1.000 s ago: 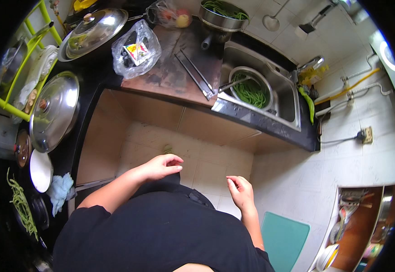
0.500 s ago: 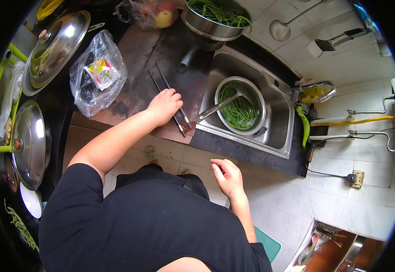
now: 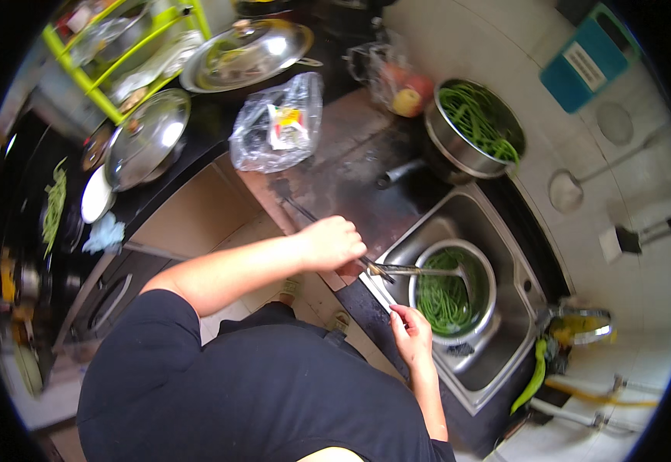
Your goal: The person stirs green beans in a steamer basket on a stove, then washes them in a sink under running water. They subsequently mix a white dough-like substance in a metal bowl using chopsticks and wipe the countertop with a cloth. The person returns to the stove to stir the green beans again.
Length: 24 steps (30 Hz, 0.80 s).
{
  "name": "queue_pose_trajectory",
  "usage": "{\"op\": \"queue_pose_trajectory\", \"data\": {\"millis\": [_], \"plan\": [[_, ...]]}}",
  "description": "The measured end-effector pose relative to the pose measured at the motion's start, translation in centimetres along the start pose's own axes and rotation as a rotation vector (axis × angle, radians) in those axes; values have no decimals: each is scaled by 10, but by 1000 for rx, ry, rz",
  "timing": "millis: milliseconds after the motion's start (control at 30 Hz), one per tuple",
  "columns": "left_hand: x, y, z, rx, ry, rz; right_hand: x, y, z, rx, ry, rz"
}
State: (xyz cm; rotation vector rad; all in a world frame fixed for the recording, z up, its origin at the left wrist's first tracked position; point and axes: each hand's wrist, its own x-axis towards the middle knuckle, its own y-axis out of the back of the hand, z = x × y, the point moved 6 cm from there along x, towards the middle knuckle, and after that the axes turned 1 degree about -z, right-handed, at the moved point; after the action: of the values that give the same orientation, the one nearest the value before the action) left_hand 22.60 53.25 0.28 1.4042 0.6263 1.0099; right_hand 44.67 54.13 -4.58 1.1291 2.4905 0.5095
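My left hand (image 3: pixel 333 242), fingers wrapped round a pair of dark chopsticks (image 3: pixel 297 206), is over the worktop's front edge by the sink. Their other ends come out beyond the hand, beside the handle of a metal ladle (image 3: pixel 420 270). The ladle rests in a round metal basin (image 3: pixel 492 296) of green beans (image 3: pixel 441 302) in the sink (image 3: pixel 505 362). My right hand (image 3: pixel 414 335) is at the sink's near rim, just left of the basin. Its fingers are curled together, and whatever they may hold is hidden.
A steel pot (image 3: pixel 432 127) of more green beans stands behind the sink. A clear plastic bag (image 3: pixel 255 146) with a small packet and a bag of fruit (image 3: pixel 405 92) lie on the worktop. Pot lids (image 3: pixel 151 142) stand at left. A green pepper (image 3: pixel 535 377) hangs by the tap (image 3: pixel 597 327).
The view has turned, and the scene is shifted and tilted. My left hand has closed round the chopsticks, which were lying on the worktop. My right hand has moved up to the sink's rim.
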Motion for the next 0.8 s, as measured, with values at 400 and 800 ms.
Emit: {"op": "queue_pose_trajectory", "data": {"millis": [400,800], "plan": [[-154,31,87,-604,703,1,16,-115,-128,281,716,-510],[-489,56,140,-311,1375,70,-46,-376,-245,414,329,-1015]]}}
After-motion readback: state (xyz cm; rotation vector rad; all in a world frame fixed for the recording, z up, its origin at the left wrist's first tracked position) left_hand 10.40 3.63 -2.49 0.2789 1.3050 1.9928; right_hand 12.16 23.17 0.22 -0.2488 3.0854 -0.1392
